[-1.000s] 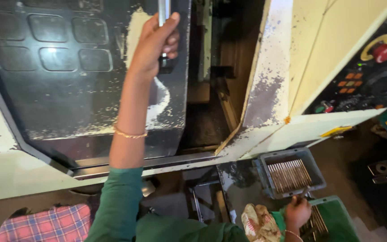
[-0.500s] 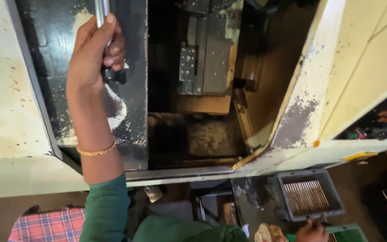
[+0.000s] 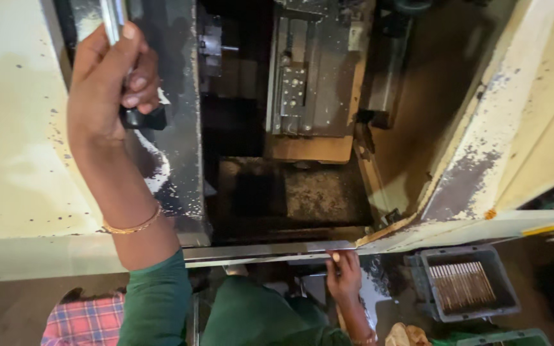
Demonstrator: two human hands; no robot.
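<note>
Door (image 3: 174, 128) now further left, left hand (image 3: 107, 83) fingers clenched on its steel handle (image 3: 113, 19) (right hand (image 3: 344, 275) fingers resting open on the sill (image 3: 270, 251)).

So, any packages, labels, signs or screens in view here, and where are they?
Yellow label strip: on the machine's cream front edge at right, narrow, plain yellow.
Grey bin: on the floor lower right, rectangular, holding rows of thin rods.
Green bin: bottom right edge, only its rim shows.
No screens visible.

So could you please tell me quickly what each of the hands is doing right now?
Left hand: closed around the shiny metal door handle.
Right hand: fingers resting on the machine's metal sill edge.
</note>
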